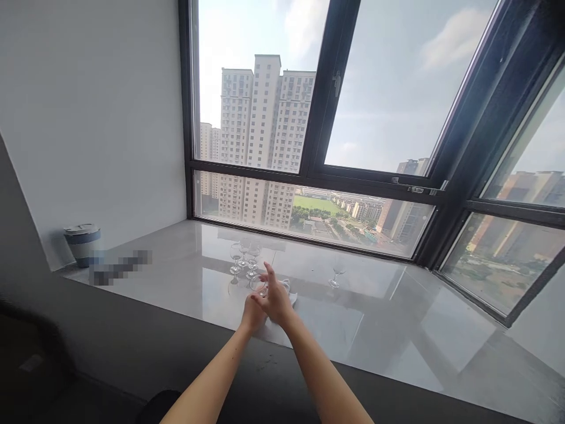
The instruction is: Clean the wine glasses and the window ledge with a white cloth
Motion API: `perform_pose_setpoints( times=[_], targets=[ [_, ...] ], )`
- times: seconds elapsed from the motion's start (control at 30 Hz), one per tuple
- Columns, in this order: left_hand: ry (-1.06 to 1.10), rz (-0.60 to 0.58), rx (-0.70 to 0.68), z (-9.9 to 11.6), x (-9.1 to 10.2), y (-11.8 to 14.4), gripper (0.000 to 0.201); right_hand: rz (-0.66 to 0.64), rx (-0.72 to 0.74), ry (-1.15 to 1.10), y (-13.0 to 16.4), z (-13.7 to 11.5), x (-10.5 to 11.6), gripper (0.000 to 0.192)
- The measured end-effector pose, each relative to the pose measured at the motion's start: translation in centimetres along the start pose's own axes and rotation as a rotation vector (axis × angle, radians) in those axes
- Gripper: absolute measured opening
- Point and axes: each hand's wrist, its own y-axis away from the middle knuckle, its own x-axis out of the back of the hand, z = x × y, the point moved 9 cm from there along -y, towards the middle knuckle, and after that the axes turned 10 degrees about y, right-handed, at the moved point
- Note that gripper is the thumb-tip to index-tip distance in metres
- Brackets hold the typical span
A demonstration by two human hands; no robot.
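My left hand (pixel 253 313) is closed near the front edge of the sill, its fingers partly hidden behind my right hand. A clear stemmed glass (pixel 256 285) shows just above it and appears to be in its grip. My right hand (pixel 278 299) crosses close against the left, with thumb and fingers stretched apart around the glass. A white cloth (pixel 291 291) lies behind and beside the right hand; whether the hand touches it is unclear. Several clear stemmed glasses (pixel 235 258) stand upright in a cluster beyond my hands. Another stemmed glass (pixel 336 275) stands alone to the right.
The glossy grey windowsill (pixel 176 282) ends at a front edge below my hands. At the left stand a lidded cup (pixel 83 244) and a blurred dark object (pixel 119 268). Dark window frames (pixel 318 165) rise behind, with a side wall (pixel 110 118) at left.
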Motion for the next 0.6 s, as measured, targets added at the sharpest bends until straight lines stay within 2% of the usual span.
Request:
perform_pose_setpoints(
  times=[0.07,0.13,0.23,0.3,0.43,0.6],
  targets=[
    [-0.023,-0.016,-0.008,-0.1,-0.1,-0.1,0.03,0.037,0.002,-0.018,0.0,0.2,0.2,0.092],
    [-0.048,0.048,0.015,-0.6,0.4,0.0,0.043,0.104,-0.006,-0.053,0.0,0.8,1.0,0.09],
    [-0.083,0.142,0.044,-1.3,1.0,0.3,0.061,0.241,-0.064,-0.118,0.2,3.1,3.2,0.089],
    [-0.096,0.144,0.039,-1.5,0.9,0.4,0.066,0.336,-0.114,-0.14,0.5,5.1,5.3,0.089],
    [-0.11,0.111,0.037,-1.8,0.4,0.4,0.06,0.471,-0.294,-0.073,1.7,10.4,10.1,0.091],
    [-0.17,0.08,0.053,-1.9,0.2,0.2,0.049,0.471,-0.571,0.087,4.6,18.0,14.6,0.094]
  ],
)
